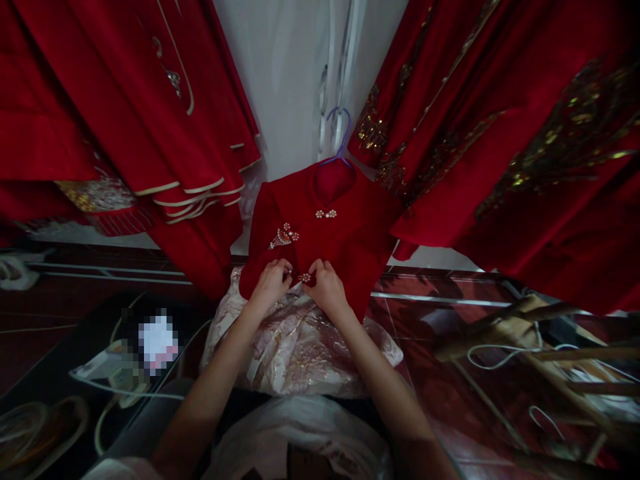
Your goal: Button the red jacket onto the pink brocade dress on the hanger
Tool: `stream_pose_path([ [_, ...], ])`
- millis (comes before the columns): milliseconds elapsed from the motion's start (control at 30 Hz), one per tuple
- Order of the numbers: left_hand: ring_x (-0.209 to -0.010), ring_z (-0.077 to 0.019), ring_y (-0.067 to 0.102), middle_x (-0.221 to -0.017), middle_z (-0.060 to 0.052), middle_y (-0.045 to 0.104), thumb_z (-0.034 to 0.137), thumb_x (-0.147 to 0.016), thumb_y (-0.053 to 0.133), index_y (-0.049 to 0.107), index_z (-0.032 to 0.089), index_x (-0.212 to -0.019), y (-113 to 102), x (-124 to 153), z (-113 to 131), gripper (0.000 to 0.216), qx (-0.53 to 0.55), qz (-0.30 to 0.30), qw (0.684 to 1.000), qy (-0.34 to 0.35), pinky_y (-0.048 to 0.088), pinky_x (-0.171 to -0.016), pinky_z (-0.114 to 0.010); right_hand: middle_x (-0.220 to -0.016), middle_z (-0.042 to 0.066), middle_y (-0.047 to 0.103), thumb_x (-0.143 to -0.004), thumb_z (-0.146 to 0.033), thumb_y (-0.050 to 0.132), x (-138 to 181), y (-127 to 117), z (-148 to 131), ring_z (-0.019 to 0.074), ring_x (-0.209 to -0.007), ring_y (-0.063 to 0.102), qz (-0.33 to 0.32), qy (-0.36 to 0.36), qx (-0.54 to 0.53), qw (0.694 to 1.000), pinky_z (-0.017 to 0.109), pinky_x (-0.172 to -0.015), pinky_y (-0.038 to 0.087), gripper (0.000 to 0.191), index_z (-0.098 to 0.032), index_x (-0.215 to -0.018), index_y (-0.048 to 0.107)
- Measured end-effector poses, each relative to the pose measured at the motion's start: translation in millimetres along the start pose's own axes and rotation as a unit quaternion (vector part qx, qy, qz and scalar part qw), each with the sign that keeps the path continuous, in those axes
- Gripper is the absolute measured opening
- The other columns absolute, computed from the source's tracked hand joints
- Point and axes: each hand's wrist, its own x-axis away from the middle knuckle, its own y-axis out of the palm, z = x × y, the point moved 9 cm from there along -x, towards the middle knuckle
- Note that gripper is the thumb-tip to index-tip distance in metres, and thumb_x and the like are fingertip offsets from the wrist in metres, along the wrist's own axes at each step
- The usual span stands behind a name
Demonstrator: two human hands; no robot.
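A red jacket [330, 240] hangs in front of me on a purple hanger [342, 143]. At its neck sits a jewelled clasp [326, 214], and a beaded brooch [284, 236] decorates the chest on the left. My left hand [274, 283] pinches the jacket's front edge beside the opening. Across from it, my right hand [326, 287] grips the other front edge, next to a flower-shaped clasp [305, 277]. The two hands are a small distance apart. Below them, shiny white and pink brocade cloth [300, 347] spreads over my lap.
Red garments with pale trim [200, 133] hang on the left. Gold-sequinned red garments [500, 153] hang on the right. Behind the jacket stands a white cabinet [285, 73] with metal handles. A wooden rack [550, 333] is at lower right; cables [105, 413] lie at lower left.
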Motion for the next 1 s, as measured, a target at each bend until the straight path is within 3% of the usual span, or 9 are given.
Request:
stream_pose_path([
  [200,-0.075,-0.0182,0.064,-0.083,-0.005,0.067,0.015,-0.079,0.057,0.063,0.020,-0.084,-7.7,-3.1,-3.1,0.009,0.058,0.026,0.998,-0.006,0.051,-0.074,-0.031,-0.074,-0.002,0.056,-0.069,-0.016,0.061,-7.3,-0.9,9.0,0.0134,-0.066,0.056,0.027,-0.024,-0.153,0.988,0.024,-0.063,0.045,0.021,-0.022,-0.085,0.048],
  [300,-0.076,-0.0171,0.067,-0.085,-0.004,0.070,0.024,-0.082,0.057,0.063,0.020,-0.087,-11.5,-1.8,-6.0,0.009,0.125,0.046,0.991,-0.022,0.053,-0.074,-0.030,-0.068,-0.005,0.057,-0.068,-0.017,0.064,-12.0,-7.3,10.2,0.0116,-0.060,0.057,0.010,-0.023,-0.285,0.958,0.021,-0.057,0.045,0.023,-0.022,-0.084,0.048],
  [433,-0.076,-0.0163,0.068,-0.086,-0.005,0.071,0.023,-0.076,0.061,0.063,0.018,-0.089,-12.7,0.4,-13.0,0.014,0.207,0.070,0.974,-0.050,0.055,-0.074,-0.030,-0.076,-0.002,0.063,-0.070,-0.029,0.071,-13.6,-14.6,0.9,0.0119,-0.067,0.062,0.010,-0.035,-0.418,0.907,0.021,-0.061,0.050,0.033,-0.022,-0.095,0.050],
  [567,-0.073,-0.0164,0.069,-0.082,-0.005,0.072,0.022,-0.068,0.067,0.065,0.017,-0.085,-9.2,-0.8,-21.7,0.018,0.276,0.082,0.955,-0.067,0.057,-0.075,-0.032,-0.085,0.001,0.068,-0.075,-0.037,0.070,-12.6,3.0,-0.3,0.0130,-0.076,0.066,0.014,-0.039,-0.421,0.906,0.024,-0.071,0.054,0.028,-0.022,-0.094,0.057],
  [733,-0.075,-0.0176,0.070,-0.084,-0.007,0.073,0.024,-0.067,0.071,0.067,0.016,-0.088,-1.8,-1.8,-21.2,0.023,0.309,0.063,0.945,-0.081,0.058,-0.078,-0.035,-0.089,0.003,0.072,-0.080,-0.035,0.064,-14.6,32.7,19.5,0.0145,-0.082,0.069,0.034,0.005,-0.443,0.896,0.027,-0.077,0.056,0.016,-0.020,-0.082,0.062],
  [1000,-0.070,-0.0174,0.070,-0.081,-0.006,0.075,0.023,-0.069,0.068,0.070,0.016,-0.084,-4.4,-1.0,-17.9,0.017,0.275,0.081,0.955,-0.071,0.059,-0.073,-0.033,-0.091,0.002,0.070,-0.084,-0.032,0.060,-8.8,32.4,20.4,0.0136,-0.084,0.068,0.073,0.021,-0.423,0.903,0.027,-0.077,0.057,0.012,-0.021,-0.088,0.061],
])
